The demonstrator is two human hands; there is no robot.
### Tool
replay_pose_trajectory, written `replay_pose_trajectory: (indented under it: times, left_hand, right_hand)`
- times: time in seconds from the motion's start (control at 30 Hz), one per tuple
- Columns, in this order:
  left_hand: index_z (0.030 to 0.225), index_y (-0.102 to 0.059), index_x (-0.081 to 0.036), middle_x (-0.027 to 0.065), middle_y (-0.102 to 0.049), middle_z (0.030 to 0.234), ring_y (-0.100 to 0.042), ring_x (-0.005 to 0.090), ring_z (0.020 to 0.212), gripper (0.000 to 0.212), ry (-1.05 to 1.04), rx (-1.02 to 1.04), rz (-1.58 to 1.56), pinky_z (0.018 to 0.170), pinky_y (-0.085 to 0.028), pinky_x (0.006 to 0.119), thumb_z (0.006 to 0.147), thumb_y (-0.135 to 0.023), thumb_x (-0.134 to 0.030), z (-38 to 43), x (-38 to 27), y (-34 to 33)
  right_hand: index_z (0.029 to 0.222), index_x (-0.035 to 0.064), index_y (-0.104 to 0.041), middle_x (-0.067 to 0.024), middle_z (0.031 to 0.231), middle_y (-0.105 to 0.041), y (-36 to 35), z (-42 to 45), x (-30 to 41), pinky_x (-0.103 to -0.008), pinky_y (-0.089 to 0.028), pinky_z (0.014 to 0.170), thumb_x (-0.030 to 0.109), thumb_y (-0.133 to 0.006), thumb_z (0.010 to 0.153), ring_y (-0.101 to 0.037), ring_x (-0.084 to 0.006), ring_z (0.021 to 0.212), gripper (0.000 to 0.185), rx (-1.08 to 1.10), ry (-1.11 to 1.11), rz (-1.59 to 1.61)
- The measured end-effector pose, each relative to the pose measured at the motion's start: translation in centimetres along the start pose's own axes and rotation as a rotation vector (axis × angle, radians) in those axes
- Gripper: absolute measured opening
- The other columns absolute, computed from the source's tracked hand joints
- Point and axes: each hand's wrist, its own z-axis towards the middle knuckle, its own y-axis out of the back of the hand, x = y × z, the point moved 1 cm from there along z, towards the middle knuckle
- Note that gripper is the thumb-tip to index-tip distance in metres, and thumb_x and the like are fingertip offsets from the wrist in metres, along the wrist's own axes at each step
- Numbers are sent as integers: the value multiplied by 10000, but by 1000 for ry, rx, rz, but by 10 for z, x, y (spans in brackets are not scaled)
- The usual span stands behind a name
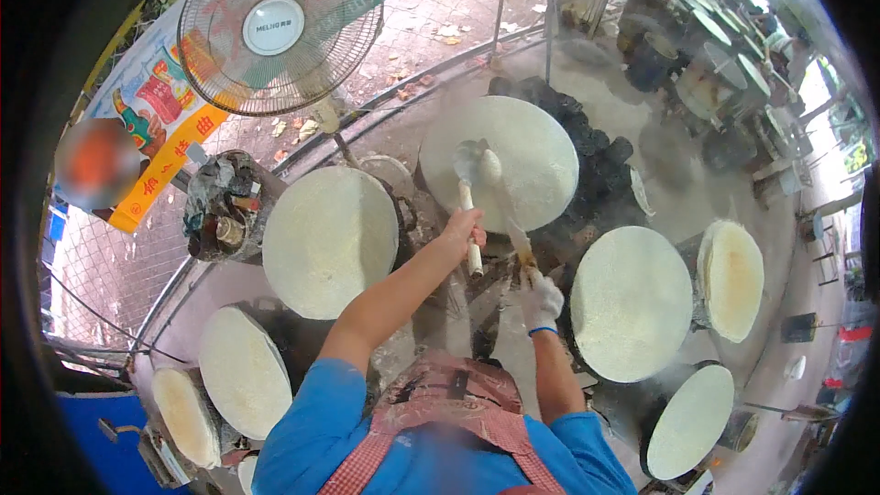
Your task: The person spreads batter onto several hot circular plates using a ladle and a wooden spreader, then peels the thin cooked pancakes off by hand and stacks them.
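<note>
My left hand (467, 229), bare, grips the pale handle of a ladle (471, 153). Its bowl lies over a round griddle (529, 172) covered with a pale sheet of batter. In a white knitted glove, my right hand (540, 302) holds a long-handled tool (514, 228), a spreader or scraper; its far end is blurred beside a whitish rounded lump (490, 167) at the ladle. Batter-covered round griddles stand on both sides, one left (331, 242) and one right (631, 304). Whether the tools touch the batter cannot be told.
A standing fan (273, 25) is at upper left, above a cluttered drum (230, 203). Black lumps, probably coal (601, 151), lie behind the middle griddle. Browned flatbread stacks (733, 282) are at far right and lower left. A person (784, 48) is at the far upper right.
</note>
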Motion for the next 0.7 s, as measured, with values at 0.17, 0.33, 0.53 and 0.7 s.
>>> replay_pose_trajectory:
  times: [0.17,0.33,0.53,0.7]
  left_hand:
    - [948,-338,-206,-29,-278,506,-279,86,375,149,-163,254,147,300,-248,247,896,-475,-234,-108,4,86]
    - [946,-373,-200,-52,-304,551,-264,26,387,142,94,300,-208,300,-205,167,899,-502,-236,-120,28,138]
    - [1006,-411,-208,-51,-316,544,-254,15,352,186,-7,601,-351,263,-221,164,898,-506,-326,-166,82,170]
    - [1029,-390,-281,-59,-291,569,-255,9,384,155,-220,615,-486,285,-192,154,908,-482,-313,-201,190,216]
  right_hand:
    - [873,152,-667,-97,631,-567,54,-24,5,-387,-437,488,243,-686,737,-559,-277,535,165,-207,187,120]
    - [1049,57,-627,-144,778,-631,38,-44,20,-360,-473,567,159,-689,743,-605,-296,647,328,-144,220,207]
    - [1115,-50,-558,-174,1005,-629,37,-29,39,-304,-467,774,181,-595,839,-604,-222,858,361,202,-25,798]
    - [1075,-49,-581,-148,928,-644,45,-9,49,-314,-460,757,252,-575,840,-592,-232,805,381,488,-10,670]
